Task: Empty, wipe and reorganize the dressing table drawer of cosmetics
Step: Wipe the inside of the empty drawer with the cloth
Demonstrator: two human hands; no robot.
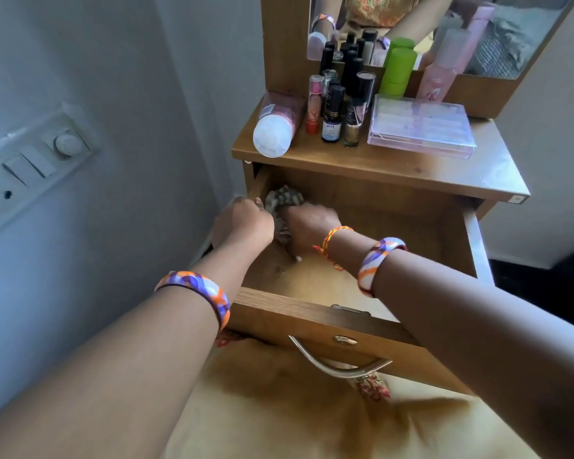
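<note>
Right hand (307,223) is curled on cloth (284,198), pressed into drawer (312,313) back-left corner for wiping | left hand (242,221) is clenched on the drawer's side wall as a brace | cosmetics (345,104) are kept on desk (444,170), the drawer floor thus left bare

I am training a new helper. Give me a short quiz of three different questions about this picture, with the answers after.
1. True or false: cosmetics lie in the drawer.
2. Which of the hands holds the cloth? A) left B) right
3. Fill in: the clear flat box lies on the ______.

Key
1. False. Only the cloth and the hands are seen inside; the bottles stand on the tabletop.
2. B. The right hand presses the cloth near the back left corner; the left hand grips the drawer's left side wall.
3. tabletop.
</note>
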